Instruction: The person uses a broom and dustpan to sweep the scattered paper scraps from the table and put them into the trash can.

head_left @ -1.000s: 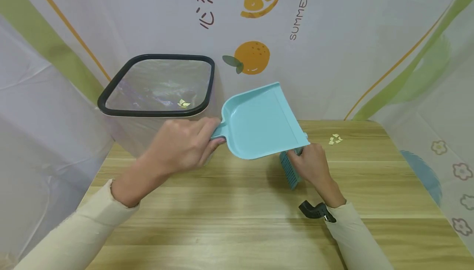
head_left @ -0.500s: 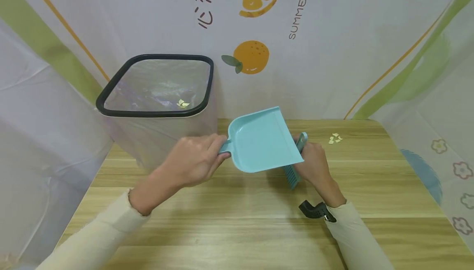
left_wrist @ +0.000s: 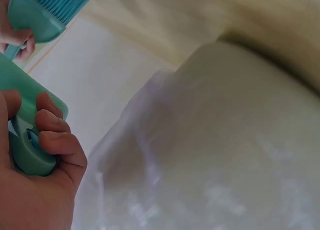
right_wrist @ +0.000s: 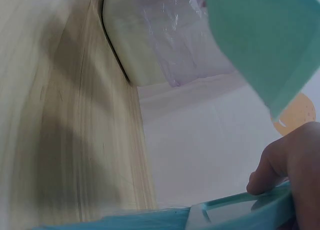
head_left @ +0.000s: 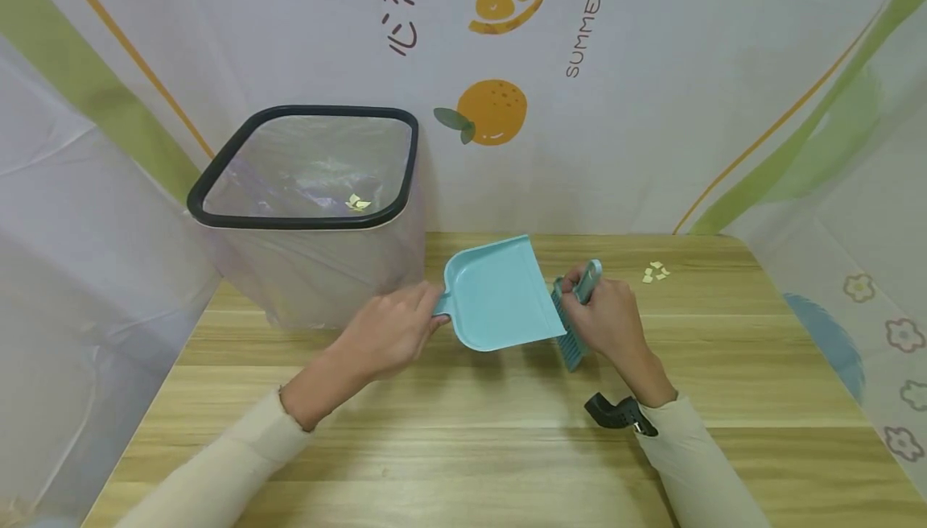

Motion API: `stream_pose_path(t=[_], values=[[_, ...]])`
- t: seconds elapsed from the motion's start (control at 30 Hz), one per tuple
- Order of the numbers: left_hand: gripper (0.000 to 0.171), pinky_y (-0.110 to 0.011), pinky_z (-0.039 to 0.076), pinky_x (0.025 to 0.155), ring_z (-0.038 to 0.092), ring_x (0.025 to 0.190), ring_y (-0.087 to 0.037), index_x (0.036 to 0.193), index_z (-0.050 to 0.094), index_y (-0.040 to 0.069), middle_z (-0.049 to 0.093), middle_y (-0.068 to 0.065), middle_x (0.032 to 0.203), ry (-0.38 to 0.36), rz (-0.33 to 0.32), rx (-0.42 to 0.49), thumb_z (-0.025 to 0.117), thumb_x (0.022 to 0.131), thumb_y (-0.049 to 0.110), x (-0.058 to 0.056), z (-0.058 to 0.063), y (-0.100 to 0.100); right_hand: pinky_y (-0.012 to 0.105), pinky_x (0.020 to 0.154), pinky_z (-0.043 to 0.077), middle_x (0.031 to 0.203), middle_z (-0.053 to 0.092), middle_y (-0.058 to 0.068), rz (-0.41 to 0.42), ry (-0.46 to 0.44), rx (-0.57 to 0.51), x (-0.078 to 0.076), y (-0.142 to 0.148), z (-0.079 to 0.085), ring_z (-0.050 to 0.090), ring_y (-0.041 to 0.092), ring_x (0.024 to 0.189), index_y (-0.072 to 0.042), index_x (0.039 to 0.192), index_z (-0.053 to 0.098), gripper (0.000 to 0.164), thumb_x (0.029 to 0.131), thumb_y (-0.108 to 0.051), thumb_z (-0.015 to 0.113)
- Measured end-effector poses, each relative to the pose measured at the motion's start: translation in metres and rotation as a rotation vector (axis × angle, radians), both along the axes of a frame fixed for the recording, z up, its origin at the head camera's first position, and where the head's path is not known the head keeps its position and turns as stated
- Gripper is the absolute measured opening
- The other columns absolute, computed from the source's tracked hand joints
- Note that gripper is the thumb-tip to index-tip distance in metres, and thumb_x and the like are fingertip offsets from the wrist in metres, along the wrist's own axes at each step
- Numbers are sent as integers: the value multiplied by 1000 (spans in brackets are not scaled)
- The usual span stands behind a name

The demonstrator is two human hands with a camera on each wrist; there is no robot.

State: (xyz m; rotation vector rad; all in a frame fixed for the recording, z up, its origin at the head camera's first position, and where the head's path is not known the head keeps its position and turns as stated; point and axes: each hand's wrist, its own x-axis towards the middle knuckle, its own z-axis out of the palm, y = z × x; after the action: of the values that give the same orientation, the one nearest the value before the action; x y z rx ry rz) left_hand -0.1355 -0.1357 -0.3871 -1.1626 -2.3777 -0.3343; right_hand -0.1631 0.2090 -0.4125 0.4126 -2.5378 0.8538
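My left hand [head_left: 391,327] grips the short handle of a light-blue dustpan [head_left: 503,294], its pan bare and its straight lip turned right. Fingers curl round that handle in the left wrist view, where the dustpan [left_wrist: 30,89] looks green. To the right, my right hand [head_left: 608,315] holds a small blue hand brush [head_left: 568,343] by its handle, bristles pointing down and left. The dustpan's lip overlaps the brush in the head view. Several pale yellow scraps [head_left: 655,272] lie on the table beyond the right hand.
A bin [head_left: 311,270] with a black rim and a clear liner stands at the back left of the wooden table [head_left: 463,447]. Inside it are a few yellow scraps [head_left: 357,203]. A white printed curtain [head_left: 652,109] hangs behind and along both sides.
My left hand has lowered the dustpan toward the table, away from the bin's rim, and drawn it slightly left of the brush. The right hand stays in place with the brush.
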Motion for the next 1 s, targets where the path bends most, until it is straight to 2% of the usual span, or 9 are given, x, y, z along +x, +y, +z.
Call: stream_pose_path(t=[0.1,0.17,0.23,0.4,0.63,1.0], values=[[28,-39,53,54,59,72,-23,118,55,-3,55,-7,89,-29,11,0,57,116,24,-2,-10,0,48,58,51,75,71,6,-5,5,-1,1,-1,1,63,27,62,-10,91,69,6,93,-10,63],[27,-40,55,55,60,73,-24,118,56,-4,56,-8,89,-38,17,-1,68,109,18,-3,-16,1,50,60,54,77,72,7,-9,3,-3,1,0,1,67,29,65,-11,90,69,6,92,-10,63],[28,-41,56,57,62,74,-25,118,57,-5,59,-9,90,-49,20,-1,72,105,15,-5,-21,1,52,60,55,78,72,7,-12,-3,-7,1,0,0,68,30,66,-11,90,68,6,92,-10,63],[27,-40,57,58,65,75,-25,117,58,-5,60,-9,90,-85,29,-8,72,106,15,-8,-31,2,47,60,53,76,71,6,-9,-11,-15,1,0,-1,65,28,65,-11,90,68,6,92,-10,63],[25,-43,56,60,65,78,-26,116,60,-3,59,-7,90,-174,70,-24,70,108,19,-10,-40,7,41,58,47,73,69,4,-1,-9,-24,1,1,0,59,25,61,-11,89,68,7,93,-8,62],[25,-46,56,62,65,77,-28,115,59,-1,57,-5,88,-216,95,-40,71,108,20,-14,-52,18,39,57,45,69,66,2,5,-4,-28,1,1,0,57,23,60,-9,89,68,8,93,-7,62]])
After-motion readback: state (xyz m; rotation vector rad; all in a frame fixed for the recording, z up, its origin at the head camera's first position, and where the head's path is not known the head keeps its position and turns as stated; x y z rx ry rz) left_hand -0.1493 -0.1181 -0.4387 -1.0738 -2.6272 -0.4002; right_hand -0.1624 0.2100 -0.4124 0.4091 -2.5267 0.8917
